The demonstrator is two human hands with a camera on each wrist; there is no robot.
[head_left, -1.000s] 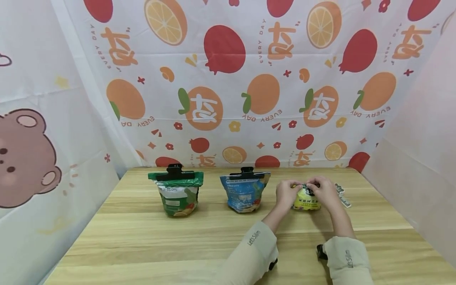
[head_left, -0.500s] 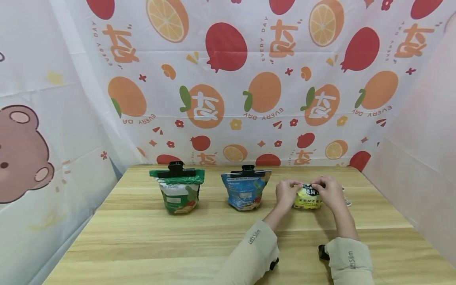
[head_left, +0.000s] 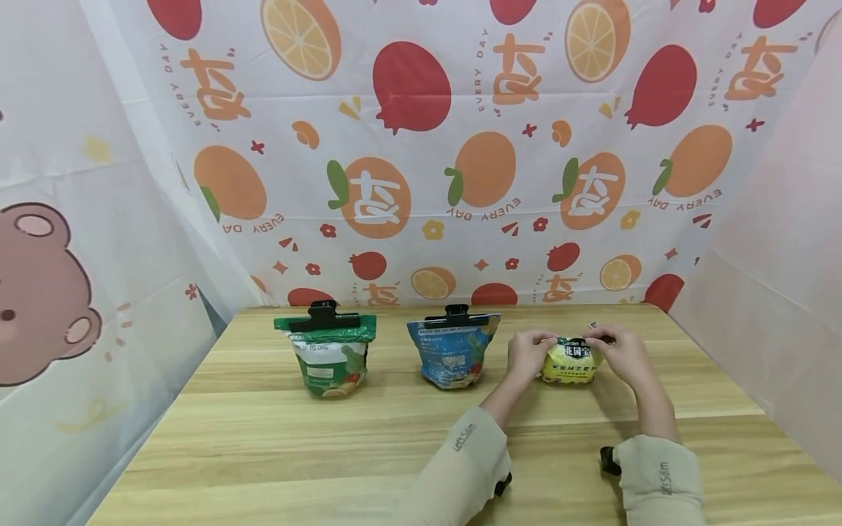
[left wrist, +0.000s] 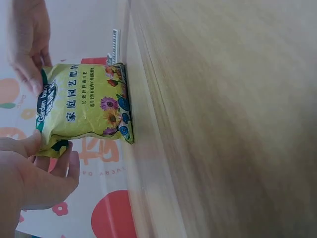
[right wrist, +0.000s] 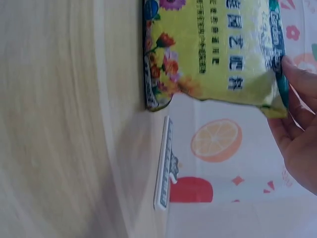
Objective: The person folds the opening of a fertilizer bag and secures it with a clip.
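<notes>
A yellow fertilizer bag (head_left: pixel 569 367), printed with flowers and a dark green top band, stands upright on the wooden table. My left hand (head_left: pixel 528 355) pinches its top left corner; in the left wrist view, that hand (left wrist: pixel 42 176) has the thumb in front and fingers curled behind. The top right corner is pinched by my right hand (head_left: pixel 620 355). From the right wrist view, the right hand's thumb (right wrist: pixel 300 79) presses on the front of the bag (right wrist: pixel 223 54), fingers behind. Between both hands the top edge is stretched out flat.
A long white clip (right wrist: pixel 166 163) with a cartoon figure lies on the table behind the bag, to its right. Left of the hands stand a blue bag (head_left: pixel 452 354) and a green bag (head_left: pixel 332 361), each topped with a black clip.
My right hand has shifted to the right, away from the left hand. The yellow bag's top edge is spread wider, so its printed logo shows more fully. The left hand stays nearly in place.
</notes>
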